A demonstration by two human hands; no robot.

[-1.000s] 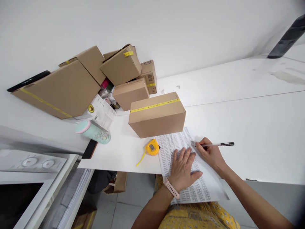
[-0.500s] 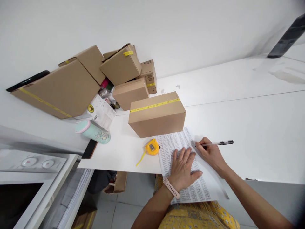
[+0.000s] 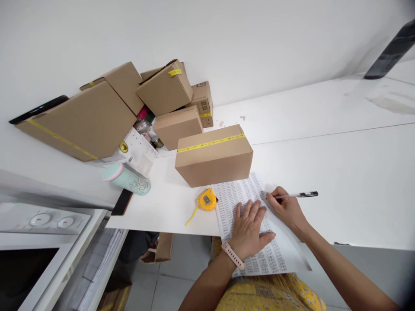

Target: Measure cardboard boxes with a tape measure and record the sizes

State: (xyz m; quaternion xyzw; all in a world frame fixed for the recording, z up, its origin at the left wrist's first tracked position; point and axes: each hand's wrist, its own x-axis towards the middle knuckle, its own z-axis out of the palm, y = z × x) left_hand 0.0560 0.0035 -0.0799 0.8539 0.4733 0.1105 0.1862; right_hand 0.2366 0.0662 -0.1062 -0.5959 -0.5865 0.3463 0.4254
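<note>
Nearest you, patterned yellow clothing (image 3: 266, 296) sits below the front edge of the tabletop (image 3: 330, 172), w/ the near end of the printed paper (image 3: 227, 203) hanging past that edge. Whether it's 1 sheet or 2+, can't tell. Watch the overhang: if your lap or a forearm bumps it, the paper could crease or slide & a pen stroke could skid.

Your L hand (image 3: 248, 231), w/ a pale wristband (image 3: 232, 255) on, is released, grasping nothing: fingers spread, palm down on the printed columns. If that pressure lifts or drifts, the paper may swivel; it also covers some rows, so a line could be misread.

Your R hand (image 3: 288, 211) has its fingers closed around a pen (image 3: 301, 195), tip down by the right-hand printed column. Print's too small to read; a slight wrist slip could put ink on the wrong row.

Just L of the paper lies a yellow tape measure (image 3: 206, 199), a bit of blade out; an elbow knock could shove it into the sheet's edge. Right at the paper's far end stands a taped carton (image 3: 214, 151); if pushed nearer, it'd crowd or ruck the sheet.

Farther L: a mint bottle (image 3: 134, 182), tilted in view, then approx. 5 stacked cartons (image 3: 165, 88) against the wall.
</note>
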